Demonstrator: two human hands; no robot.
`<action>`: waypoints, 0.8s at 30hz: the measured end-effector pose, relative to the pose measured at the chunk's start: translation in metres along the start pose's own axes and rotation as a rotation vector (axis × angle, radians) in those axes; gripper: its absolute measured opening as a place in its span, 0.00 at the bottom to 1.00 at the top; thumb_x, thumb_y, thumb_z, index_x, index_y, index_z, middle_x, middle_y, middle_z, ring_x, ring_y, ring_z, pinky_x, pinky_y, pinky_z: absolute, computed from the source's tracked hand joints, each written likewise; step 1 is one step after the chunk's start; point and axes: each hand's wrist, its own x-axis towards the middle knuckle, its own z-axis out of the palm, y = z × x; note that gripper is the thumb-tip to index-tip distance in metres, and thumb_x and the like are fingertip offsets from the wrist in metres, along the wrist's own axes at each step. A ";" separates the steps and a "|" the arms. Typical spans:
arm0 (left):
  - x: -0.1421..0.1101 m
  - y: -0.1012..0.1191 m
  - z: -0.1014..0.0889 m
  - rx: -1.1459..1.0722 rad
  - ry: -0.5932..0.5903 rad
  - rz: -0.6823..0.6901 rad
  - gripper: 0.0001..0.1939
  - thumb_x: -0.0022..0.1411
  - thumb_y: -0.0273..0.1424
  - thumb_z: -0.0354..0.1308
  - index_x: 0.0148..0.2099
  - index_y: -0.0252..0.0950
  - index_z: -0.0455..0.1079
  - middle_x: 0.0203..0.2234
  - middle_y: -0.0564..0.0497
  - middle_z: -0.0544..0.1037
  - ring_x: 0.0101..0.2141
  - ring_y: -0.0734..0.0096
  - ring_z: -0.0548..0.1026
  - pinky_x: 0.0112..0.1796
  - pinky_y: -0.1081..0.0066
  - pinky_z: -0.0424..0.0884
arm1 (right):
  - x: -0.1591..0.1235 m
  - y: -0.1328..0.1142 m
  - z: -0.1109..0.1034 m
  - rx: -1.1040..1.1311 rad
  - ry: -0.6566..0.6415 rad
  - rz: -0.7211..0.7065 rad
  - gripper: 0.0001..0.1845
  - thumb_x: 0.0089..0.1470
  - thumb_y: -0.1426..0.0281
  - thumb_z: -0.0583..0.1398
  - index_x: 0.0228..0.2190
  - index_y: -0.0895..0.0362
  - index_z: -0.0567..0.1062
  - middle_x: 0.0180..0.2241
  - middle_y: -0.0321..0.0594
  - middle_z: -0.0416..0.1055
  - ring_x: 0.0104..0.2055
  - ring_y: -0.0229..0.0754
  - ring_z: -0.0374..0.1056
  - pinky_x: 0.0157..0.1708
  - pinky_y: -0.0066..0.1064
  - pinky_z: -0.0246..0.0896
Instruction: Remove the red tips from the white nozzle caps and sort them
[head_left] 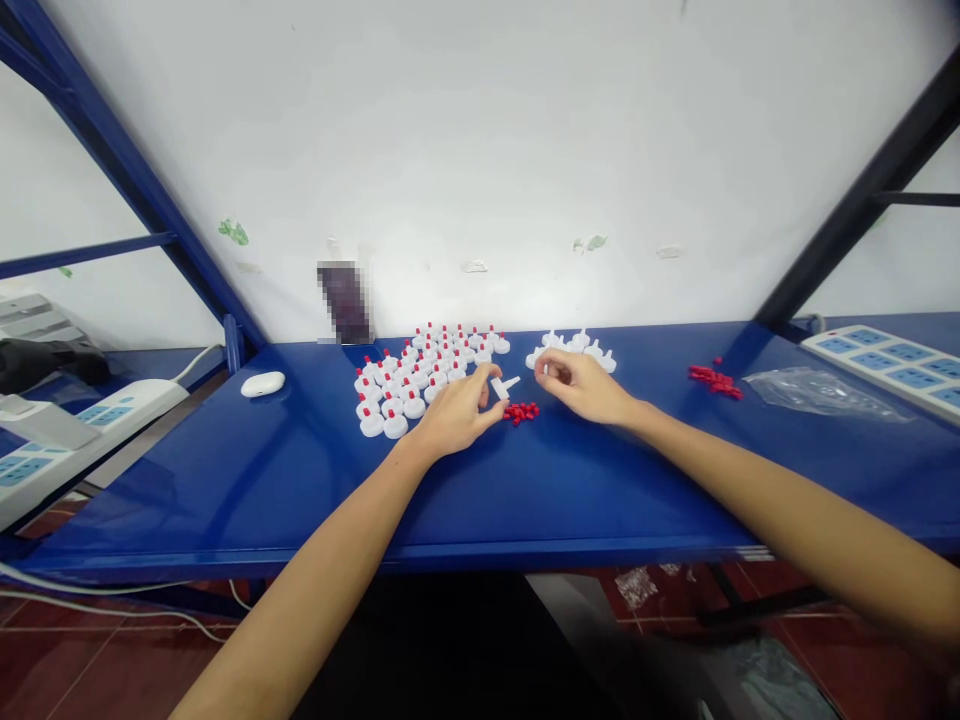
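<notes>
My left hand (pixel 454 412) grips a white nozzle cap (pixel 501 389) between thumb and fingers, its bare spout tilted toward the right. Just to the right, my right hand (pixel 583 384) is closed in a pinch facing that spout; whatever lies between its fingertips is hidden. A small pile of red tip caps (pixel 521 413) lies on the blue table (pixel 480 510) between the hands. On the left stand many white nozzle caps with red tips (pixel 395 425), packed in a group. Behind my right hand is a smaller cluster of white nozzle caps without red tips (pixel 602 358).
More red tip caps (pixel 716 382) and a clear plastic bag (pixel 825 392) lie at the right. A white earphone case (pixel 262 384) sits on the left. Power strips (pixel 892 362) flank the table. A pixelated dark object (pixel 347 303) leans on the wall.
</notes>
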 end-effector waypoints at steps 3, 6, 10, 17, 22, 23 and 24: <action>0.000 0.002 -0.001 -0.018 -0.008 0.037 0.18 0.67 0.38 0.53 0.56 0.40 0.60 0.25 0.59 0.67 0.26 0.74 0.67 0.31 0.72 0.60 | -0.003 -0.008 0.005 0.061 -0.030 -0.004 0.10 0.60 0.62 0.54 0.33 0.55 0.69 0.20 0.30 0.59 0.23 0.36 0.55 0.27 0.29 0.50; -0.001 0.003 -0.002 -0.032 -0.032 0.068 0.18 0.68 0.40 0.52 0.56 0.40 0.62 0.24 0.58 0.66 0.26 0.74 0.66 0.30 0.73 0.60 | -0.006 -0.017 0.009 0.042 -0.070 -0.018 0.14 0.62 0.58 0.53 0.33 0.55 0.67 0.22 0.32 0.63 0.24 0.37 0.57 0.28 0.29 0.51; -0.001 0.006 -0.002 -0.033 -0.035 0.080 0.19 0.68 0.41 0.52 0.57 0.40 0.64 0.28 0.55 0.70 0.29 0.72 0.69 0.33 0.72 0.64 | -0.006 -0.020 0.008 -0.038 -0.055 -0.043 0.14 0.63 0.60 0.50 0.31 0.55 0.67 0.22 0.33 0.64 0.24 0.37 0.57 0.29 0.29 0.51; -0.001 0.012 -0.005 0.079 0.172 0.123 0.16 0.69 0.35 0.51 0.56 0.38 0.67 0.49 0.44 0.71 0.52 0.62 0.68 0.55 0.62 0.64 | 0.002 0.002 -0.032 -0.268 0.090 -0.053 0.08 0.54 0.68 0.53 0.27 0.57 0.69 0.23 0.36 0.66 0.25 0.38 0.59 0.29 0.30 0.49; 0.000 0.007 -0.001 0.114 0.218 0.022 0.14 0.68 0.32 0.51 0.53 0.38 0.69 0.55 0.43 0.67 0.57 0.59 0.66 0.59 0.58 0.62 | 0.007 0.027 -0.066 -0.521 -0.099 0.131 0.14 0.54 0.68 0.50 0.20 0.56 0.65 0.21 0.39 0.66 0.24 0.39 0.58 0.27 0.32 0.45; 0.001 0.005 0.000 0.114 0.214 -0.008 0.14 0.67 0.33 0.51 0.53 0.38 0.69 0.56 0.43 0.66 0.58 0.58 0.65 0.59 0.57 0.62 | 0.007 0.030 -0.069 -0.565 -0.144 0.174 0.15 0.55 0.67 0.50 0.20 0.56 0.65 0.22 0.40 0.67 0.24 0.40 0.58 0.26 0.32 0.45; 0.001 0.004 0.002 0.108 0.210 -0.036 0.14 0.67 0.33 0.51 0.53 0.38 0.69 0.57 0.42 0.65 0.58 0.57 0.65 0.59 0.56 0.63 | 0.007 0.032 -0.071 -0.606 -0.173 0.213 0.15 0.55 0.66 0.50 0.20 0.56 0.66 0.23 0.41 0.69 0.25 0.40 0.59 0.26 0.32 0.45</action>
